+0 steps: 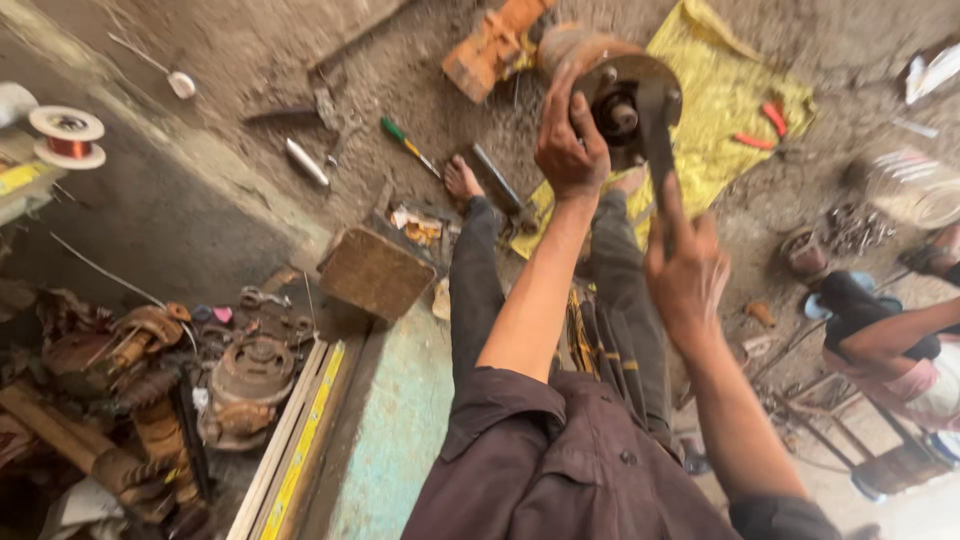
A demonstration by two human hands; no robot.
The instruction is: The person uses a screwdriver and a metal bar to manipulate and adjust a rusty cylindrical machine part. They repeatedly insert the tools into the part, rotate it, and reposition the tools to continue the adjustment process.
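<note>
1. Left hand (570, 140) rests on the left rim of the motor (605, 85); right hand (685, 275) sits nearer the body, gripping the wrench (660, 150) that runs up to the motor hub.
2. Cloth (730, 110) lies on the floor behind and right of the motor.
3. Screwdriver (408, 145) lies left of the left hand.
4. Wooden block (375, 272) sits below-left of the left hand.
5. Wire spool (67, 137) stands far left.
6. Another person's arm (900, 335) is right of the right hand.

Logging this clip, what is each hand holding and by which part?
Left hand grips the round motor part at its rim; right hand holds the dark flat tool by its lower end.

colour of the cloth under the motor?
Yellow cloth, spread on the dirt floor; the head view shows it.
</note>
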